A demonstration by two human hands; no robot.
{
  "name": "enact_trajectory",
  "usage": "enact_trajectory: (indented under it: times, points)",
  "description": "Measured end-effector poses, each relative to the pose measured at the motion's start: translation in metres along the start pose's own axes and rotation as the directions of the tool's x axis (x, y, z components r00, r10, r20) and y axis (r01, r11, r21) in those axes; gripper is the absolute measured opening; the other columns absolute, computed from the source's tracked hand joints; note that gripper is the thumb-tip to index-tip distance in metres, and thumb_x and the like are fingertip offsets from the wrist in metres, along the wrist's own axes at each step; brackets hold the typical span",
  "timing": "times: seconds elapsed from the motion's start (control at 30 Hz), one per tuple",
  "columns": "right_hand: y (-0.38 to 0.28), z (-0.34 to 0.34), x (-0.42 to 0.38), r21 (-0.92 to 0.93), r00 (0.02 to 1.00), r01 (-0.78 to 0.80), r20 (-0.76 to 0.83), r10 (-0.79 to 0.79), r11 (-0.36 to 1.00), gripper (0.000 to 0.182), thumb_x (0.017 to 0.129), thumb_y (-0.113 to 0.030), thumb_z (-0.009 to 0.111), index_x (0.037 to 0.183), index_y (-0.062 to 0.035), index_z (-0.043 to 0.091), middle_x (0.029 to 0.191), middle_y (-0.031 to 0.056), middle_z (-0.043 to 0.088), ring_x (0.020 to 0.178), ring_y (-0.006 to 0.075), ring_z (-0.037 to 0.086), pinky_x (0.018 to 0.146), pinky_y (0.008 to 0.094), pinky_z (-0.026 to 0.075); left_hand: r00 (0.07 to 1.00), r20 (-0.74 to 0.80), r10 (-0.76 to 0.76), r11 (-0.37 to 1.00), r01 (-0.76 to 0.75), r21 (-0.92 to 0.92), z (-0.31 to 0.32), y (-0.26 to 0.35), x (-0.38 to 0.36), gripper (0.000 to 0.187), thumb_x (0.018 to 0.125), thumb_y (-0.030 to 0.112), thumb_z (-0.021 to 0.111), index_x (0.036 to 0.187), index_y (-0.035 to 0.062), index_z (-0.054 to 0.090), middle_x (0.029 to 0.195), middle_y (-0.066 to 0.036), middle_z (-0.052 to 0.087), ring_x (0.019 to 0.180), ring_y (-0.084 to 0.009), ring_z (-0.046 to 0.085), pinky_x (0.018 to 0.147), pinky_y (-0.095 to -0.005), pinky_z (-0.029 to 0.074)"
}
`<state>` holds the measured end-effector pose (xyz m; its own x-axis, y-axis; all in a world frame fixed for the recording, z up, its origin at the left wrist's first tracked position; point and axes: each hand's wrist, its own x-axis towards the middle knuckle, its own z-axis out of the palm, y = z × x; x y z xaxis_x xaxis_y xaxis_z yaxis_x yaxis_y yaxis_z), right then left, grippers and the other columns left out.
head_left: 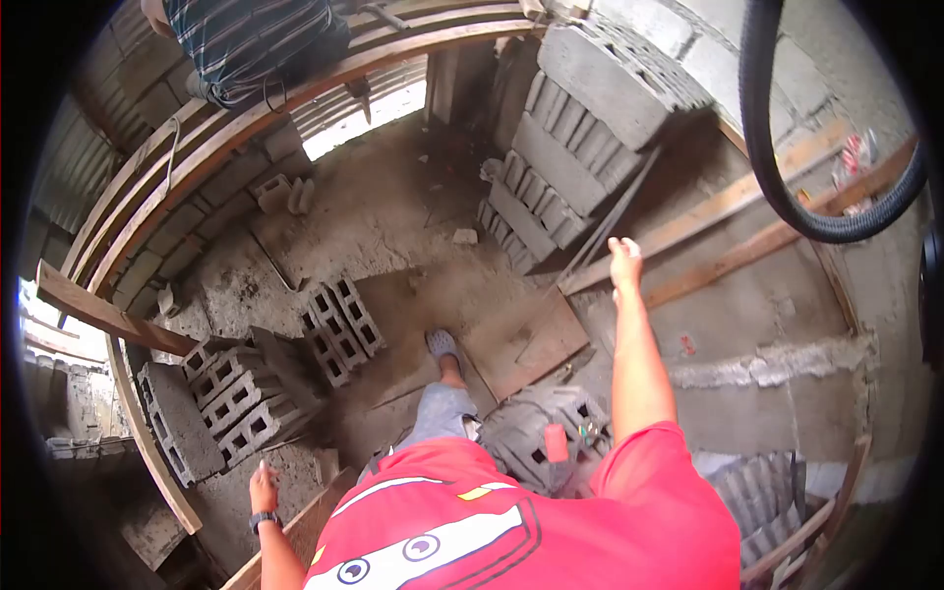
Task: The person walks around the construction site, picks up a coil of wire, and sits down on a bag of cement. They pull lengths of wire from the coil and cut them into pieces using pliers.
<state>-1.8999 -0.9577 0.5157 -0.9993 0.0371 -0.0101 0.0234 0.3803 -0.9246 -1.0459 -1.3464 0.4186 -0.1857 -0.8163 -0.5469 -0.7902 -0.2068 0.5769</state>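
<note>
My right hand [624,265] is stretched forward with its fingers loosely apart and nothing visible in it. It overlaps the lower end of a wooden beam [713,211] in this view, just right of a tall stack of concrete hollow blocks [560,162]. My left hand [264,489], with a dark watch at the wrist, hangs low on the left, fingers partly extended and holding nothing visible. Just beyond it sits a group of hollow blocks [231,403]. Another cluster of blocks [342,329] lies farther forward on the floor.
One foot in a grey clog [441,342] stands on the dusty floor beside a flat board [526,344]. More blocks with a red object [557,442] on them lie by my right side. Curved timber rails [324,79] cross the far side, where a person in a striped garment [256,44] is.
</note>
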Motion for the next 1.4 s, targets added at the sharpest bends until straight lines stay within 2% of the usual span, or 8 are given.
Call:
enact_trajectory:
  times: [0.2, 0.5, 0.53, 0.6, 0.8, 0.93, 1.23, 1.4]
  points:
    - [0.009, 0.034, 0.192, -0.096, 0.964, -0.140, -0.240, 0.114, 0.985, 0.099, 0.081, -0.040, 0.089, 0.153, 0.0110, 0.044, 0.156, 0.0303, 0.050, 0.144, 0.0408, 0.049, 0.121, 0.0467, 0.040, 0.847, -0.281, -0.452, 0.892, 0.418, -0.175, -0.004, 0.014, -0.047, 0.061, 0.109, 0.056, 0.050, 0.078, 0.0063, 0.066, 0.057, -0.003, 0.047, 0.045, -0.0158, 0.040, 0.044, -0.0366, 0.031]
    - [0.125, 0.019, 0.355, 0.105, 0.891, -0.375, 0.316, 0.327, 0.921, 0.092, 0.093, -0.049, 0.074, 0.166, -0.0079, 0.037, 0.175, 0.0116, 0.030, 0.161, 0.0338, 0.026, 0.129, 0.0555, 0.010, 0.932, -0.360, -0.038, 0.995, 0.069, 0.073, 0.024, 0.199, -0.012, 0.054, 0.112, 0.044, 0.049, 0.089, 0.0001, 0.071, 0.087, -0.017, 0.072, 0.084, -0.0273, 0.066, 0.080, -0.0410, 0.052]
    - [0.086, 0.032, 0.317, 0.127, 0.917, -0.393, 0.126, 0.378, 0.911, 0.072, 0.091, -0.051, 0.077, 0.142, -0.0028, 0.060, 0.147, 0.0132, 0.060, 0.137, 0.0271, 0.055, 0.125, 0.0575, 0.023, 0.932, -0.362, -0.013, 0.995, 0.047, 0.086, 0.026, 0.221, -0.004, 0.053, 0.112, 0.044, 0.049, 0.091, 0.0006, 0.071, 0.088, -0.017, 0.072, 0.085, -0.0272, 0.067, 0.081, -0.0409, 0.052]
    - [0.078, 0.038, 0.291, 0.219, 0.939, -0.341, 0.045, 0.340, 0.914, 0.041, 0.094, -0.047, 0.078, 0.101, -0.0087, 0.064, 0.094, 0.0040, 0.066, 0.083, 0.0186, 0.064, 0.091, 0.0372, 0.051, 0.937, -0.349, 0.028, 0.998, -0.007, 0.059, 0.032, 0.267, 0.009, 0.049, 0.111, 0.042, 0.050, 0.094, 0.0016, 0.073, 0.090, -0.016, 0.074, 0.088, -0.0274, 0.069, 0.084, -0.0405, 0.053]
    - [0.058, 0.072, 0.188, 0.272, 0.980, -0.154, 0.165, 0.112, 0.950, 0.046, 0.102, -0.045, 0.070, 0.070, -0.0167, 0.051, 0.056, -0.0034, 0.038, 0.045, 0.0114, 0.037, 0.043, 0.0309, 0.036, 0.956, -0.284, 0.076, 0.997, -0.072, 0.025, 0.075, 0.306, 0.029, 0.046, 0.109, 0.041, 0.052, 0.097, 0.0034, 0.075, 0.099, -0.016, 0.077, 0.098, -0.0316, 0.073, 0.089, -0.0419, 0.054]
    - [-0.042, 0.161, 0.090, 0.305, 0.927, -0.238, 0.354, 0.122, 0.922, 0.048, 0.106, -0.041, 0.065, 0.070, -0.0224, 0.040, 0.057, -0.0073, 0.031, 0.045, 0.0059, 0.028, 0.041, 0.0267, 0.029, 0.984, -0.180, -0.006, 0.998, 0.018, 0.066, 0.106, 0.277, 0.034, 0.050, 0.111, 0.046, 0.049, 0.096, 0.0056, 0.075, 0.099, -0.016, 0.077, 0.099, -0.0374, 0.072, 0.089, -0.0459, 0.054]
    - [-0.391, 0.169, -0.016, 0.594, 0.124, -0.304, 0.800, -0.587, 0.745, 0.053, 0.116, -0.052, 0.038, 0.074, -0.0186, 0.035, 0.057, -0.0056, 0.025, 0.045, 0.0080, 0.018, 0.038, 0.0289, 0.019, 0.960, -0.199, -0.198, 0.961, 0.151, -0.231, 0.134, 0.186, 0.023, 0.059, 0.109, 0.053, 0.048, 0.093, 0.0057, 0.078, 0.094, -0.016, 0.077, 0.095, -0.0327, 0.072, 0.088, -0.0444, 0.054]
    - [-0.530, 0.096, -0.038, 0.805, 0.075, -0.290, 0.559, -0.826, 0.518, 0.053, 0.117, -0.048, 0.038, 0.075, -0.0148, 0.035, 0.060, -0.0037, 0.029, 0.044, 0.0084, 0.021, 0.038, 0.0286, 0.020, 0.942, -0.159, -0.295, 0.930, 0.244, -0.275, 0.152, 0.128, 0.004, 0.066, 0.108, 0.059, 0.045, 0.091, 0.0062, 0.080, 0.097, -0.017, 0.077, 0.100, -0.0337, 0.073, 0.093, -0.0452, 0.053]
